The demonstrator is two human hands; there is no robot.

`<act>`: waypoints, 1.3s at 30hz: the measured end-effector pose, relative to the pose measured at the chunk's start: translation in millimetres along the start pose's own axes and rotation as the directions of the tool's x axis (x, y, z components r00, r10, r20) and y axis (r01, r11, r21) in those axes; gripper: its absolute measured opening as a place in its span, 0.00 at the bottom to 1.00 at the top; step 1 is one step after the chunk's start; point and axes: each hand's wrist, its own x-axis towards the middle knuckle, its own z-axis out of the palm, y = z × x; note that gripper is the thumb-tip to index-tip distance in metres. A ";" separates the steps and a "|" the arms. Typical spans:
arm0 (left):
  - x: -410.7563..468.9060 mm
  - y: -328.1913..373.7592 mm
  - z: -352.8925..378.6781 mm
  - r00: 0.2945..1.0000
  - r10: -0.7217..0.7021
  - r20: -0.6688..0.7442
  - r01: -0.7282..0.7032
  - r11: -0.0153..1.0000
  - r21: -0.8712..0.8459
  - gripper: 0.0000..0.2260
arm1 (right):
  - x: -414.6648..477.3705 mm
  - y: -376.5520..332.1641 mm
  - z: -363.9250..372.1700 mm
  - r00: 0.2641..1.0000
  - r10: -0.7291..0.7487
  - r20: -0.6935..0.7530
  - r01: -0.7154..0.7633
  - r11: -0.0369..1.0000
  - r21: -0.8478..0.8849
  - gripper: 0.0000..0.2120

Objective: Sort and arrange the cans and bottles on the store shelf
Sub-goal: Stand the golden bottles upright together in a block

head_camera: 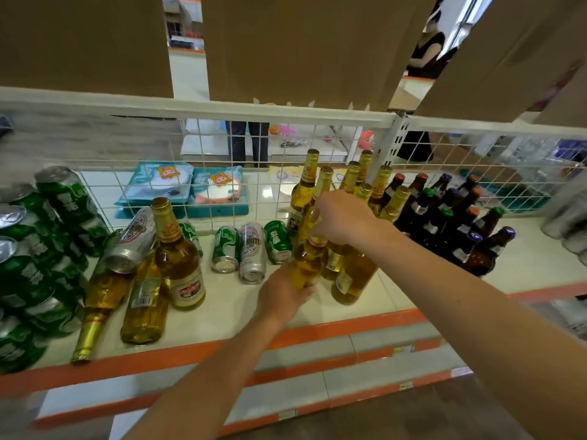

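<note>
Gold btl [306,265] upright at mid-shelf front, base on shelf [222,312] or just above, can't tell. L hand [282,296] wraps its lower body from front. R hand [343,217] just above its cap, fingers curled round neck of 2nd btl [322,185] in gold cluster [352,182] behind. Brown btls [444,211] upright to right. Loose cans [252,252] lie on sides just left. Further left: one gold upright [179,258], two lying [144,300], green can stack [38,249]. Wire mesh [127,173] at back.
</note>
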 end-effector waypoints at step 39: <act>-54.4 -105.8 -156.1 0.944 -0.207 -0.258 0.149 0.962 -0.227 0.31 | 11.5 -174.7 66.3 0.945 -0.180 -0.272 0.323 0.629 0.707 0.20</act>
